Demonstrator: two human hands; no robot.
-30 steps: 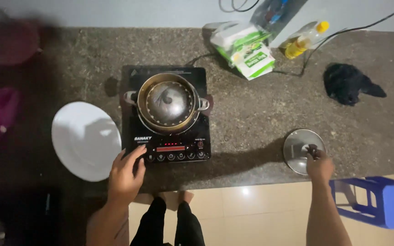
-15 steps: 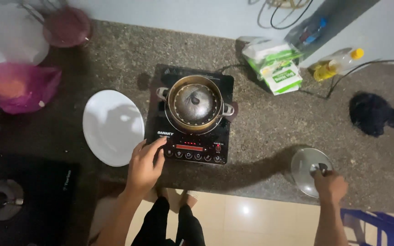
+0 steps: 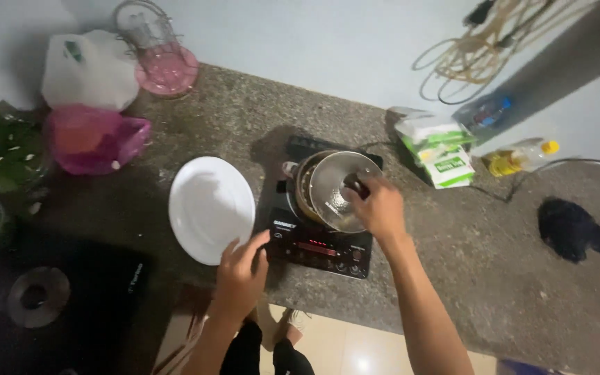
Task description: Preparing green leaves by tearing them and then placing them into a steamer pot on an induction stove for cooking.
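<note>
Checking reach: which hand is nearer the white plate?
Left. The left hand touches the white plate at its near edge; the right hand holds the glass lid over the pot.

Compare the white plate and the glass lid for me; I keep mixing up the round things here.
The white plate is opaque and lies flat on the counter; the glass lid is see-through, metal-rimmed and held tilted over the pot by the right hand. The plate looks wider than the lid. Both are round.

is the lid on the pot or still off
Not seated yet. The right hand holds the glass lid by its knob, tilted over the pot, whose left rim shows uncovered.
</note>
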